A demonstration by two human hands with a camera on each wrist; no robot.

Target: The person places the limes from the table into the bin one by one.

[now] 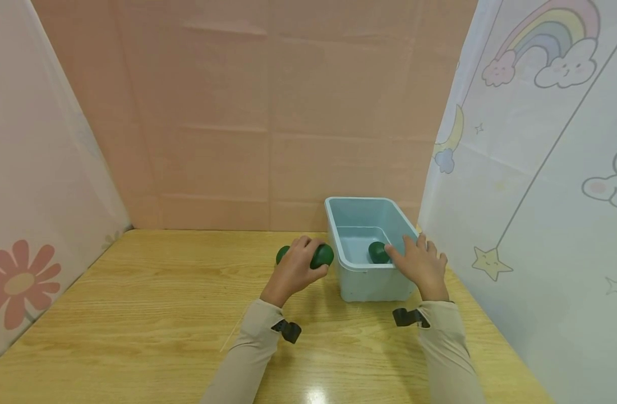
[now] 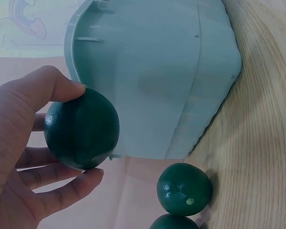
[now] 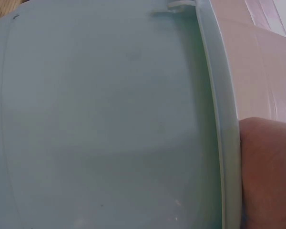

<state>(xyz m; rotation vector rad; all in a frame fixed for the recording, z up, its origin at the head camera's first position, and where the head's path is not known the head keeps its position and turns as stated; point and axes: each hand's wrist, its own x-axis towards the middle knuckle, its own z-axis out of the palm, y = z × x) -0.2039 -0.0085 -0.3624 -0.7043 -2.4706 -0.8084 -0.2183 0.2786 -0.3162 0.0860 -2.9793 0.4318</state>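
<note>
My left hand (image 1: 297,265) grips a glossy dark green lime (image 2: 82,129) between thumb and fingers, just left of a light blue plastic bin (image 1: 377,285). Below it in the left wrist view, a second lime (image 2: 184,189) with a pale stem spot rests on the table, and another lime (image 2: 174,222) shows partly at the frame's bottom edge. One more lime (image 1: 377,252) lies inside the bin. My right hand (image 1: 423,264) is over the bin's front right corner, fingers spread, its thumb overlapping that lime's edge in the head view.
The bin stands on a wood-grain table (image 1: 152,314), near the peach back sheet (image 1: 212,140) and the patterned right sheet (image 1: 535,185). A flowered sheet (image 1: 21,280) borders the left side. Both wrists wear small black camera mounts.
</note>
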